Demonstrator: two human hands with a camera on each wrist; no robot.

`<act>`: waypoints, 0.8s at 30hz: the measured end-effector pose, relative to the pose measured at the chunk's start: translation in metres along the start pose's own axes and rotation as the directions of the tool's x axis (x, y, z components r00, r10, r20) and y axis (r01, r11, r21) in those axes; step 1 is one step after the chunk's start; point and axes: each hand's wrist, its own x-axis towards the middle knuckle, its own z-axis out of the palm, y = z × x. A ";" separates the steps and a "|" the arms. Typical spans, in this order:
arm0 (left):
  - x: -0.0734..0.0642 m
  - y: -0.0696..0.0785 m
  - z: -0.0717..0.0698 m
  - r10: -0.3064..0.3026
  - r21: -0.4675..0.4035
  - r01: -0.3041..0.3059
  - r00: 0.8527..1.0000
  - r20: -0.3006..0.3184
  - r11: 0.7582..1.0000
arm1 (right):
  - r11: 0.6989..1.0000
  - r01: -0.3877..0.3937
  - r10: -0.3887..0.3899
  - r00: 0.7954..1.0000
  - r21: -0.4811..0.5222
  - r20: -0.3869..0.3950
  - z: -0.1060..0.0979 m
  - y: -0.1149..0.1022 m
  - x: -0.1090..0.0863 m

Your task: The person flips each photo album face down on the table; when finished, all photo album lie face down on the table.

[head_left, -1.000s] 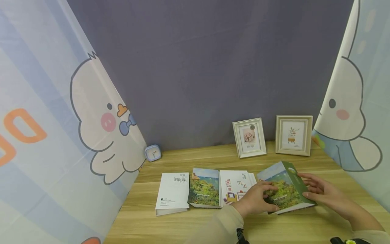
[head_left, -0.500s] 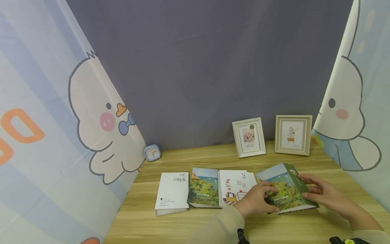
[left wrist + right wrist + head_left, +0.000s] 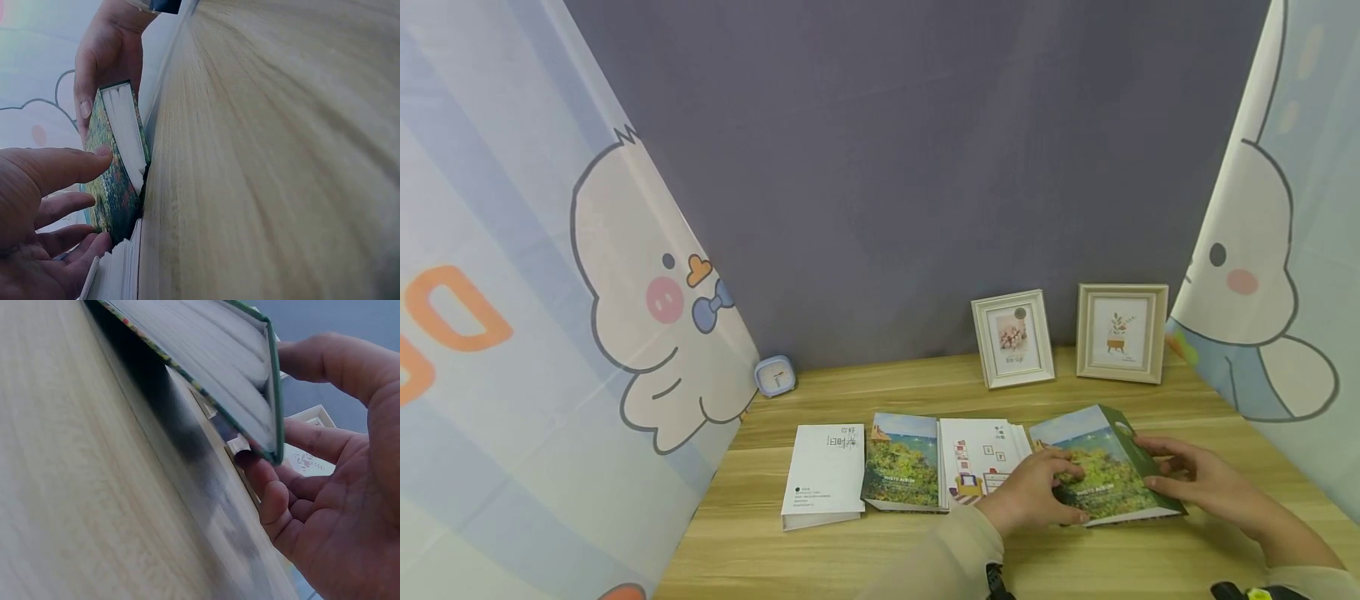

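A photo album (image 3: 1101, 471) with a landscape cover and green spine lies tilted on the wooden table (image 3: 880, 542), its spine side raised. My right hand (image 3: 1198, 483) holds that spine edge, thumb on top and fingers underneath (image 3: 275, 500). In the right wrist view the album (image 3: 206, 356) hangs above the table (image 3: 75, 487) with a shadowed gap below. My left hand (image 3: 1033, 492) rests on the cover with fairly straight fingers. In the left wrist view its fingertip (image 3: 103, 151) touches the album (image 3: 115, 187), and my right hand (image 3: 106, 56) is behind it.
Left of the held album lie an illustrated white album (image 3: 981, 454), a second landscape album (image 3: 904, 460) and a white book (image 3: 823, 475) in a row. Two picture frames (image 3: 1013, 337) (image 3: 1122, 332) and a small blue clock (image 3: 775, 377) stand at the back. Printed curtains hang on both sides.
The album's raised spine side has come down a little, so it lies flatter toward the table. Both hands have stayed on it.
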 end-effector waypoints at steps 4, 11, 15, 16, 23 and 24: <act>0.001 0.000 0.000 -0.002 0.021 0.002 1.000 0.005 1.000 | 1.000 0.002 -0.002 1.000 -0.017 -0.004 0.000 0.003 -0.001; 0.002 0.000 0.000 0.016 0.039 -0.017 1.000 0.004 0.999 | 0.999 -0.001 0.001 1.000 -0.048 0.018 -0.001 0.003 -0.002; 0.003 0.001 0.001 0.010 0.037 -0.010 1.000 0.001 0.999 | 0.999 -0.002 0.004 0.999 -0.055 0.040 -0.002 0.003 -0.003; 0.003 0.001 0.001 0.005 0.032 -0.005 1.000 0.002 0.999 | 0.999 0.000 0.003 0.999 -0.052 0.046 -0.002 0.003 -0.003; 0.004 -0.004 0.004 -0.005 -0.029 0.005 1.000 0.005 1.000 | 0.999 0.019 -0.017 0.997 -0.029 0.078 -0.002 0.004 -0.001; 0.005 -0.004 0.004 -0.002 -0.029 0.003 1.000 0.004 1.000 | 0.999 0.021 -0.019 0.997 -0.025 0.081 -0.001 0.004 -0.001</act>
